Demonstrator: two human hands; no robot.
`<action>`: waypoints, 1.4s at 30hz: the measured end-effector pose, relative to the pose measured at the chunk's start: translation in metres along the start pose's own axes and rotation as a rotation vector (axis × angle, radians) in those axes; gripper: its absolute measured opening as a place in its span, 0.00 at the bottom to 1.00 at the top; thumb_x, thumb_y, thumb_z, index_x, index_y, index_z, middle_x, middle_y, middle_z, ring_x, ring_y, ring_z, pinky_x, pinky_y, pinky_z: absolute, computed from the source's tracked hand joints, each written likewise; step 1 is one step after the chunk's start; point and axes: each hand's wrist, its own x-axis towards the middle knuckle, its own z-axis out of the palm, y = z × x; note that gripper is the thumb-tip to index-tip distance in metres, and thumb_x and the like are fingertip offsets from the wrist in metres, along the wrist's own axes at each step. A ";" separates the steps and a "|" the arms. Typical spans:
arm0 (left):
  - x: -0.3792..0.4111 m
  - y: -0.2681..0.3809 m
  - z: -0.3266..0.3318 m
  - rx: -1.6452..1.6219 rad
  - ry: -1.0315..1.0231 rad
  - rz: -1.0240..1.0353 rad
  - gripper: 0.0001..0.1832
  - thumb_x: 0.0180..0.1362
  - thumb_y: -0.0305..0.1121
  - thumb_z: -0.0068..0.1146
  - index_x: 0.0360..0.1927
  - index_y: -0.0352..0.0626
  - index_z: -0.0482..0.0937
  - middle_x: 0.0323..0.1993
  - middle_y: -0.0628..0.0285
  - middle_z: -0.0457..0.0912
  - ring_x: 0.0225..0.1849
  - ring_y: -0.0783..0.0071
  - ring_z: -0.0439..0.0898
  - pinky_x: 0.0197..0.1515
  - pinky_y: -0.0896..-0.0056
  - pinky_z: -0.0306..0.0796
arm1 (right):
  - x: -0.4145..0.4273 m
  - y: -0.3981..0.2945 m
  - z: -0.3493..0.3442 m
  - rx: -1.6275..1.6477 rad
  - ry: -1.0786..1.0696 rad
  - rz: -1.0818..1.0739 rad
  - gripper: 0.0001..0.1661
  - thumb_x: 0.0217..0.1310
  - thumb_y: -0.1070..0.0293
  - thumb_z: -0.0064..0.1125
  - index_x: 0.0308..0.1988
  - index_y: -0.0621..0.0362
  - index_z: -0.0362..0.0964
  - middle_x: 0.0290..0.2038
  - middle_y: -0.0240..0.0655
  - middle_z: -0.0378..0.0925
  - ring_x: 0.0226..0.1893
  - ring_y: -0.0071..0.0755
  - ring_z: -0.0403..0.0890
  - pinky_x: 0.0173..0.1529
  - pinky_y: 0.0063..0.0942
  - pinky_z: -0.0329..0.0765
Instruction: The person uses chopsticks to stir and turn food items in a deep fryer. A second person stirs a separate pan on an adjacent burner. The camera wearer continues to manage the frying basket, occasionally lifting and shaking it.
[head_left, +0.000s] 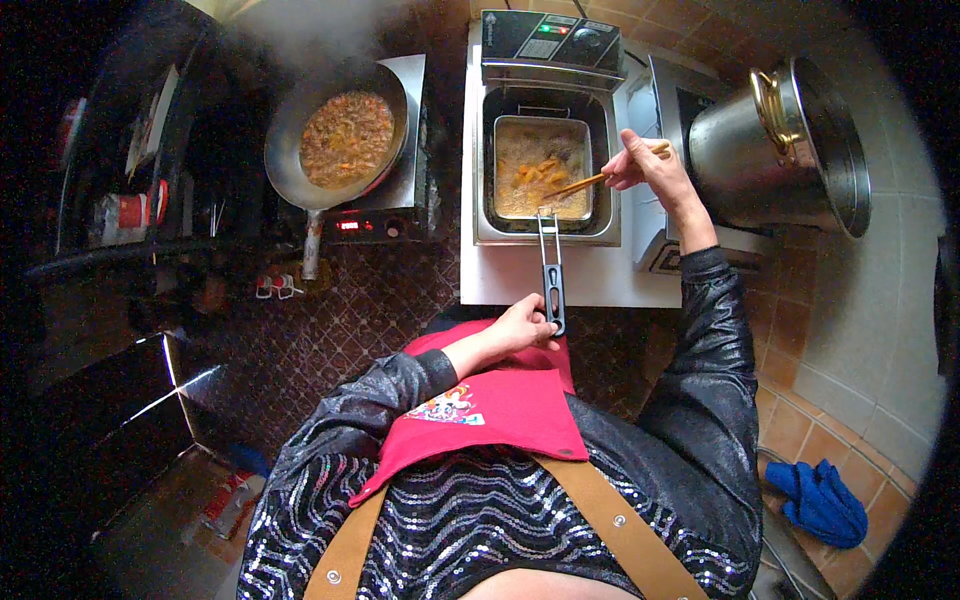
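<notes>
My left hand (531, 322) grips the black handle (553, 289) of a fryer basket (498, 169). The basket sits down in an electric deep fryer (478, 225), its oil bubbling around orange-brown pieces of food (547, 174). My right hand (646, 163) holds wooden chopsticks (581, 185) at the basket's right side, their tips low over the frying food near the front. Whether the tips touch a piece cannot be told. The fryer's control panel (551, 41) shows green and red lights.
Left of the fryer, a steaming wok (285, 150) of brown stew (349, 139) rests on an induction cooker (412, 180), its handle (311, 247) towards me. A large steel pot (731, 165) stands at the right. A blue cloth (821, 502) lies at the lower right.
</notes>
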 end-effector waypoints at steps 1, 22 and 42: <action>0.000 0.000 0.000 -0.008 0.000 0.003 0.13 0.62 0.22 0.52 0.47 0.35 0.63 0.30 0.58 0.78 0.29 0.65 0.84 0.30 0.70 0.78 | -0.001 0.000 0.004 0.005 0.011 0.014 0.34 0.69 0.45 0.48 0.25 0.64 0.80 0.28 0.41 0.84 0.26 0.31 0.85 0.31 0.28 0.83; -0.002 -0.005 0.004 0.021 0.031 0.046 0.14 0.62 0.23 0.54 0.48 0.35 0.65 0.25 0.61 0.76 0.27 0.67 0.83 0.28 0.70 0.76 | -0.003 0.093 0.104 -0.148 0.237 -0.338 0.17 0.70 0.61 0.52 0.38 0.64 0.80 0.30 0.36 0.83 0.31 0.25 0.84 0.37 0.24 0.81; -0.012 -0.022 0.047 -0.258 0.448 0.153 0.17 0.59 0.20 0.52 0.52 0.32 0.67 0.31 0.58 0.80 0.32 0.67 0.84 0.36 0.69 0.81 | 0.093 0.072 -0.011 0.122 0.379 -0.028 0.33 0.72 0.51 0.44 0.31 0.73 0.77 0.30 0.47 0.82 0.27 0.37 0.85 0.33 0.29 0.86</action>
